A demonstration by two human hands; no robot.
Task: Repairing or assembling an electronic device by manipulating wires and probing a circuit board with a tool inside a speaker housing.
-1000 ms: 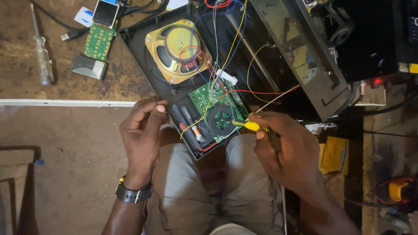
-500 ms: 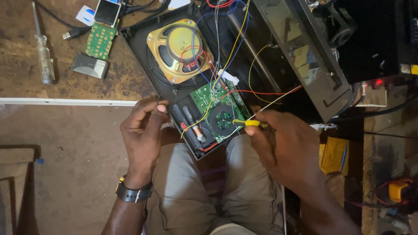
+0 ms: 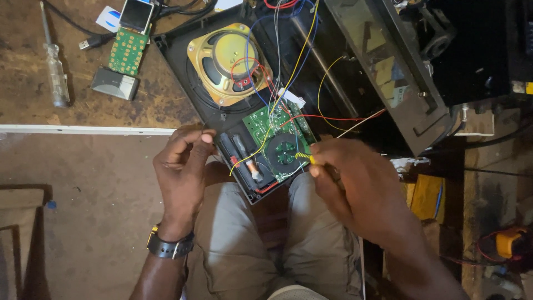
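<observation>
I see my left hand (image 3: 180, 178) gripping the near left edge of the open black case (image 3: 177, 66), fingers curled narrow around its rim. The case rests on my lap and leans far onto the tabletop (image 3: 33, 72). My right hand (image 3: 355, 191) pinches a yellow-handled tool (image 3: 304, 158), fingers closed tight on it, its tip touching the green board (image 3: 277, 130) just right of a dark round part (image 3: 284, 151). Left of the board, two batteries (image 3: 244, 155) lie in their slot. Far from the board sits a gold-rimmed speaker (image 3: 227, 61), with red, blue and yellow wires (image 3: 288, 66) running between them. On the tabletop to the far left lie a clear-handled screwdriver (image 3: 55, 72), a small keypad board (image 3: 127, 51) and a grey block (image 3: 115, 83). A black watch (image 3: 169, 247) is on my left wrist. At near right I see a yellow meter (image 3: 511, 241).
</observation>
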